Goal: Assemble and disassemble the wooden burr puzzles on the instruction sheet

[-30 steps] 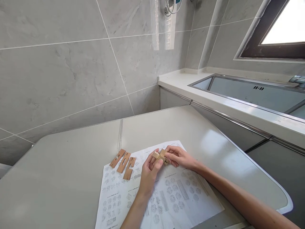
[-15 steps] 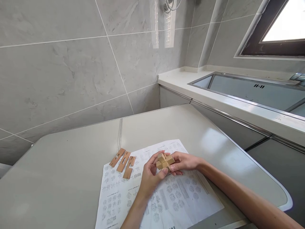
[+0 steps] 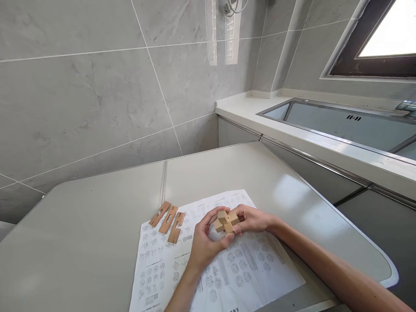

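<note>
A light wooden burr puzzle [image 3: 226, 222] of interlocking blocks is held between both hands above a printed sheet [image 3: 156, 268]. My left hand [image 3: 208, 236] grips it from the left, with the thumb at its near lower side and the fingers behind. From the right, my right hand [image 3: 248, 219] closes thumb and fingers on its side. The fingers partly hide the puzzle's edges. Left of my left hand, three flat brown wooden pieces lie side by side: piece 1 [image 3: 159, 214], piece 2 [image 3: 168, 220] and piece 3 [image 3: 176, 229], each with a cut-out.
The sheet with small puzzle drawings lies on a pale table [image 3: 97, 225]. A seam [image 3: 163, 182] crosses the tabletop. Grey tiled wall [image 3: 81, 99] stands behind, and a counter [image 3: 240, 106] with a metal sink [image 3: 341, 125] runs along the right, below a window.
The puzzle has turned slightly in my hands, with its upper block showing more. Both thumbs have shifted a little along its near side. The flat pieces stay put.
</note>
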`<state>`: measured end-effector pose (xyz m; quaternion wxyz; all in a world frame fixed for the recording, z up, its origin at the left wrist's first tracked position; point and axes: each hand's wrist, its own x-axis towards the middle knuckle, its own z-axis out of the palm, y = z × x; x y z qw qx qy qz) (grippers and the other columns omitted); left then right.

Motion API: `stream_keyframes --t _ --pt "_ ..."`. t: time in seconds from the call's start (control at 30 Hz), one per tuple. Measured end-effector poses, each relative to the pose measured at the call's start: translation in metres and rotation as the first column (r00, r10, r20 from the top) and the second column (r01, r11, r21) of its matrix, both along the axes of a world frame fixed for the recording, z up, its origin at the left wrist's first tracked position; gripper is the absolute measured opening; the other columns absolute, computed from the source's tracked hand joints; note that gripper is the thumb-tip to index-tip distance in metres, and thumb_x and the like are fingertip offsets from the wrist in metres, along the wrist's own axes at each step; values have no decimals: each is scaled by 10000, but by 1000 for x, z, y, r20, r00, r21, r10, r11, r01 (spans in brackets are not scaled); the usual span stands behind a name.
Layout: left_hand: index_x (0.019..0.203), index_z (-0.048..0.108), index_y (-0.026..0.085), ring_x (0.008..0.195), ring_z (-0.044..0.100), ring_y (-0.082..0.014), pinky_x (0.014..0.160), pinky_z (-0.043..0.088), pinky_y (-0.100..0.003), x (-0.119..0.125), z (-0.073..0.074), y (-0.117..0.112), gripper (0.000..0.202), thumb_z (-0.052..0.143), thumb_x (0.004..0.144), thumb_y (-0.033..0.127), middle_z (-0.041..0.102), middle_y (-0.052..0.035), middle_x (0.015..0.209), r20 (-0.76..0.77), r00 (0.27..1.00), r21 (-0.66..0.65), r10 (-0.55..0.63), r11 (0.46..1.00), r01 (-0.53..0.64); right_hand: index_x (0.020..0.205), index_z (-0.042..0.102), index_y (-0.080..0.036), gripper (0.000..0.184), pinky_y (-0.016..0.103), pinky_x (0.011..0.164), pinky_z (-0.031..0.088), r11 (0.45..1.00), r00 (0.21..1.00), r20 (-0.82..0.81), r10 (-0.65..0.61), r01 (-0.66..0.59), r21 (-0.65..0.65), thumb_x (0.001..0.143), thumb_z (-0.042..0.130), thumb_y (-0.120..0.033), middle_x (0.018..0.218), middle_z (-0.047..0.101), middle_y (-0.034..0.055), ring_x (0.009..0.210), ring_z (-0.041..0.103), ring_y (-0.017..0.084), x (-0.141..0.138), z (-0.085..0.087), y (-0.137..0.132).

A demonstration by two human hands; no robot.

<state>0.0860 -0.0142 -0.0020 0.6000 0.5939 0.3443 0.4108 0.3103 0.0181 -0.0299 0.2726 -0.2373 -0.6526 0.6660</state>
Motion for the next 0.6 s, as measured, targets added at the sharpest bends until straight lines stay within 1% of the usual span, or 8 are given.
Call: stream_keyframes --t 0.17,0.3,0.6 --pt "1312 713 252 1311 680 -328 1153 524 -459 -1 -1 -1 553 873 787 328 761 -101 1359 -42 997 34 64 997 -63 848 678 -175 418 283 656 431 999 999 3 -33 33 17 953 763 -570 718 583 -22 658 527 144 -2 0 -2" --pt "1326 717 253 1315 684 -338 1164 526 -479 -1 0 -1 588 888 768 334 765 -101 1357 -104 991 58 87 995 -81 835 674 -174 389 279 657 424 998 999 11 -52 52 36 967 768 -527 721 596 -20 659 537 143 -1 0 -3" --pt "1310 739 259 1303 698 -344 1134 562 -483 0 4 -2 583 900 754 330 780 -88 1335 -144 983 84 116 991 -104 831 685 -173 340 272 659 449 995 995 43 -87 84 57 975 751 -474 707 605 -23 652 548 141 -2 3 -4"
